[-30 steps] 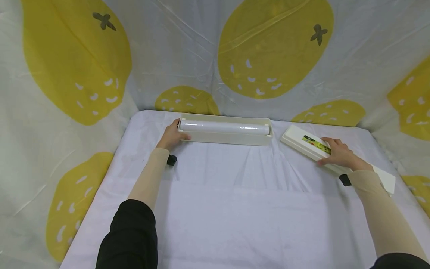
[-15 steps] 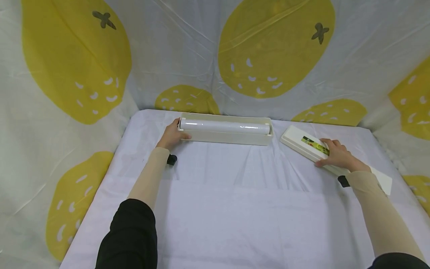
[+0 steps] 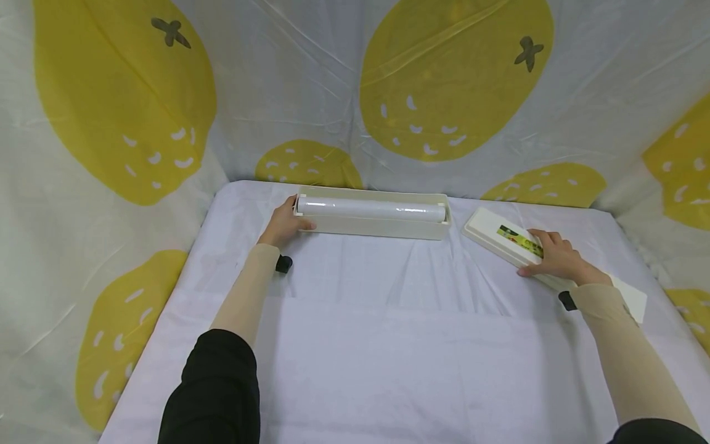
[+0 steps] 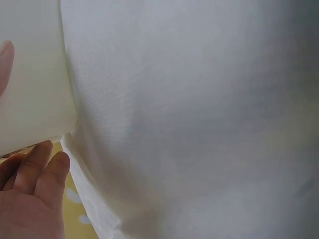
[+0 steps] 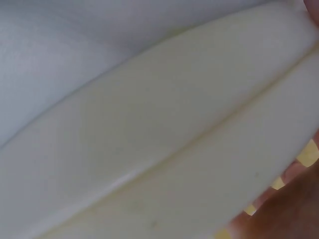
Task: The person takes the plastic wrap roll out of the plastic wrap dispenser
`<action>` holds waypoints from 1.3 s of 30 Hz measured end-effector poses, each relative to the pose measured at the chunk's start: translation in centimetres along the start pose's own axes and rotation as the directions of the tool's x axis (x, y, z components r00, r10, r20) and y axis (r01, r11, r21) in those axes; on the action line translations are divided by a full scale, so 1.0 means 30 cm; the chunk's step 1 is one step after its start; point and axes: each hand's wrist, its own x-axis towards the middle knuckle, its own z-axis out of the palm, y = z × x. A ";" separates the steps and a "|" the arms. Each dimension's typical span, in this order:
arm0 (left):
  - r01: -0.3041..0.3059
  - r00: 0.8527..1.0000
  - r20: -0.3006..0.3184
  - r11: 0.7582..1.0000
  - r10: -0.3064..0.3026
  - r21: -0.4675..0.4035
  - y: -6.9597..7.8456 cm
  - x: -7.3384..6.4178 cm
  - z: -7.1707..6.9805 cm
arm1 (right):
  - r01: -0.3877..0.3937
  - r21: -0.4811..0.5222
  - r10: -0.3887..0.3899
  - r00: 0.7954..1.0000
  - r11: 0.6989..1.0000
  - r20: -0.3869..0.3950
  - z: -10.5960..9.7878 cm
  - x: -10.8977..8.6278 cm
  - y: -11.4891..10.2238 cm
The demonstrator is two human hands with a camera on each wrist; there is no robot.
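A long cream plastic box (image 3: 377, 227) lies near the back of the table with its top off. Inside it is a shiny white roll of cling film (image 3: 371, 209). My left hand (image 3: 281, 223) grips the box's left end, thumb on the front wall and fingers around the end. In the left wrist view, the fingers (image 4: 37, 169) stay close against the box's end wall. At the right, my right hand (image 3: 560, 256) spans a long cream lid (image 3: 490, 231) with a green and yellow label (image 3: 520, 240), gripping it across its width. The hand hides part of the label.
White cloth (image 3: 388, 357) covers the table, with folds in front of the box. A curtain (image 3: 288, 86) printed with big yellow fruit rises along the back and both sides. A narrow gap separates the box from the lid's left end.
My right hand and the lid have shifted slightly left, mostly in the first half second. The left hand and the box stay where they were.
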 end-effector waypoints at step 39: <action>-0.012 1.000 0.000 1.000 0.012 -0.010 -0.006 0.003 0.001 | 0.247 0.117 -0.227 0.961 0.962 -0.161 -0.145 0.091 -0.315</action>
